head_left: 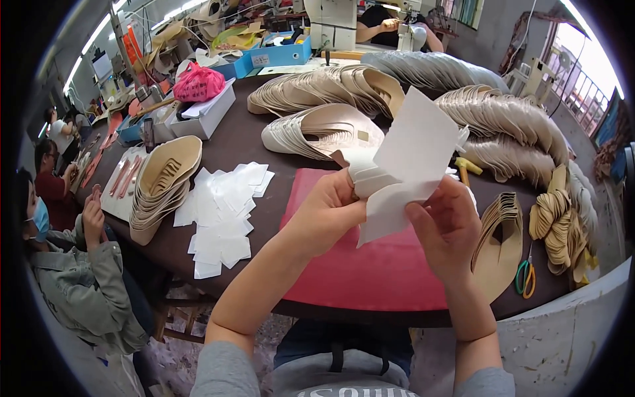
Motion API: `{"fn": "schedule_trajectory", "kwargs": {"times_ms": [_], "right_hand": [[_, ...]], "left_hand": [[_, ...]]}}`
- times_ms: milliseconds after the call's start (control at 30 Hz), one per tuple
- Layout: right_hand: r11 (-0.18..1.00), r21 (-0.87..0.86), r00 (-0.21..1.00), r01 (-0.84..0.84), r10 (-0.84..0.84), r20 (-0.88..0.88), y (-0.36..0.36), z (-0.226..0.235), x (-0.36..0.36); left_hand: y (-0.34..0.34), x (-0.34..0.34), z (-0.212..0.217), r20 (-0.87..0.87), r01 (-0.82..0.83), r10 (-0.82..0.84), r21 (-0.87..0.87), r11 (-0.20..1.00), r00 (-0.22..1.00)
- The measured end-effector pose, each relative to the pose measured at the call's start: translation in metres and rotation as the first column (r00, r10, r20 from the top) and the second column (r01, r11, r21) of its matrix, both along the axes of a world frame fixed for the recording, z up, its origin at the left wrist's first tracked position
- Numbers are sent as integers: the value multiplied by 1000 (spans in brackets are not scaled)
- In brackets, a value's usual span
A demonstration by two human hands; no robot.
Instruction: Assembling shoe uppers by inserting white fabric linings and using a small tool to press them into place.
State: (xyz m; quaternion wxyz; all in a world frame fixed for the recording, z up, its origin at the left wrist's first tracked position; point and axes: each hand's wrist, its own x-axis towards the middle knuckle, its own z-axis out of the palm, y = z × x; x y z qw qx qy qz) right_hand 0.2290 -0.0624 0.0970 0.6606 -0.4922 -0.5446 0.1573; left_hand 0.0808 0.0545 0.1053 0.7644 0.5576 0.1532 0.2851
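Note:
Above the red mat (357, 281), both my hands are raised and closed on pale pieces. My left hand (327, 212) grips a folded, light beige piece (364, 169) that looks like a shoe upper, thumb and fingers pressed together. Between thumb and fingertips, my right hand (453, 228) pinches the edge of a white sheet (420, 135), which stands upright and curls at its lower end. Where the sheet and the beige piece meet, I cannot tell whether they are joined. Left of the mat lies a loose pile of white sheets (221, 215).
Stacked beige shoe uppers (165, 175) lie at the left, with more nested uppers (324, 132) behind my hands. Rows of uppers (503, 116) fill the right side. Scissors (527, 276) and a yellow-headed hammer (468, 165) lie right. A masked person (86, 284) sits at left.

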Motion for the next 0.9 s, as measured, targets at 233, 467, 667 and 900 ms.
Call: {"fn": "schedule_trajectory", "kwargs": {"times_ms": [233,467,667,900], "right_hand": [[999,37,994,35,-39,106,7,7,-3],[1000,-11,983,23,-21,183,6,10,1],[996,-63,986,55,-45,160,5,12,-3],[988,82,913,134,-155,377,14,51,3]], "left_hand": [[10,-3,-13,228,132,-117,-51,990,967],[9,-5,-9,197,135,-128,-24,991,972],[-3,1,-2,64,-38,33,76,996,997],[-14,-5,-2,48,-197,191,224,955,980]]}}
